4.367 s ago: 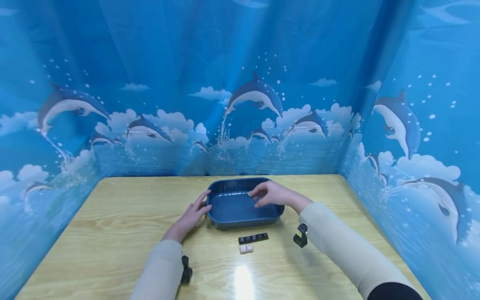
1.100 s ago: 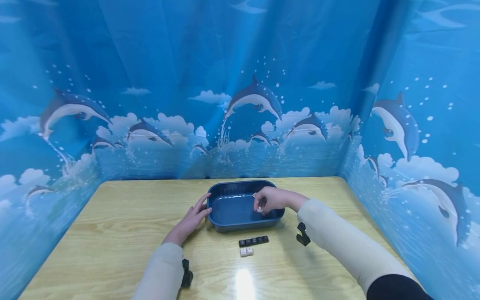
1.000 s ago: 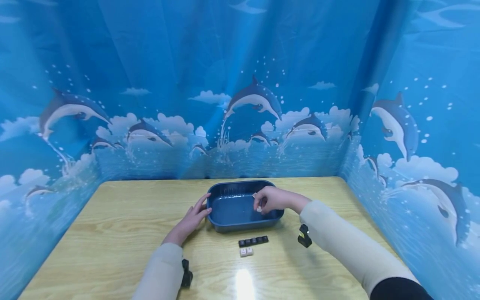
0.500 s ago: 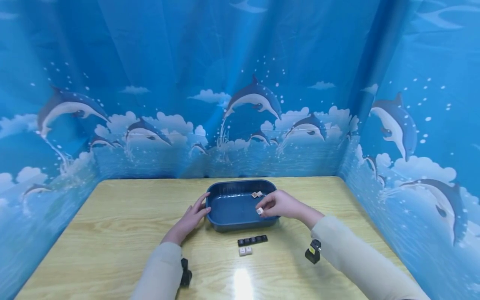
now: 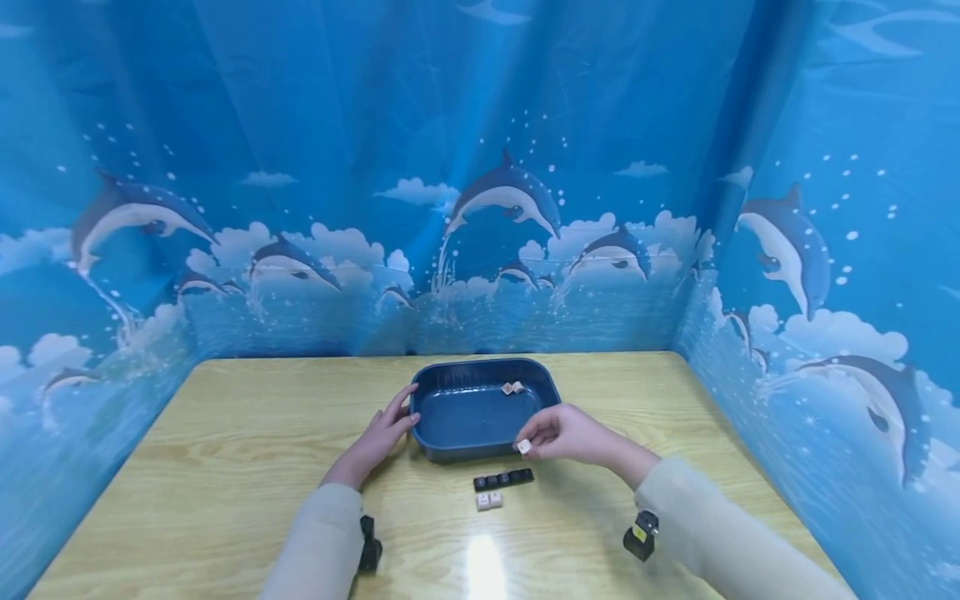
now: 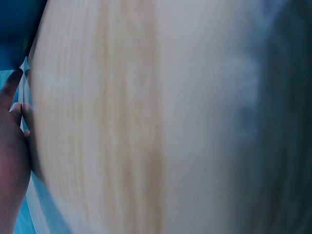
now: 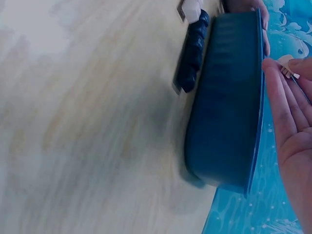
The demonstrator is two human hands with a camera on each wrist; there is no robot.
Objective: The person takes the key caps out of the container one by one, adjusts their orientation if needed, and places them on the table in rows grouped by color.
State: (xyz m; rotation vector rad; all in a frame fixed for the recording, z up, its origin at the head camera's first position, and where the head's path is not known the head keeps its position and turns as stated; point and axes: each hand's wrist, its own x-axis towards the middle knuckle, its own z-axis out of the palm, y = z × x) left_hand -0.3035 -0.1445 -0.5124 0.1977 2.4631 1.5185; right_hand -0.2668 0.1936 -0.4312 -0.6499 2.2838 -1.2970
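Observation:
My right hand [image 5: 573,435] pinches a white keycap [image 5: 524,447] between thumb and fingers, at the near right rim of a dark blue tray [image 5: 468,454]. Inside the tray lie two white keycaps [image 5: 512,388], toward the back right. My left hand [image 5: 381,435] rests its fingers against the tray's left side. On the table in front stands a row of several black keycaps [image 5: 503,480], with two white keycaps [image 5: 489,501] side by side nearer me. The right wrist view shows the pinched keycap [image 7: 286,66] above the tray rim, with its stem side partly visible.
The wooden table [image 5: 247,467] extends to both sides and toward me. A blue curtain [image 5: 337,167] printed with dolphins hangs behind the table and on both sides.
My right hand has come out of the tray toward me and to its near right rim, carrying a white keycap. The two white keycaps inside the tray have come into sight. The left hand stays put.

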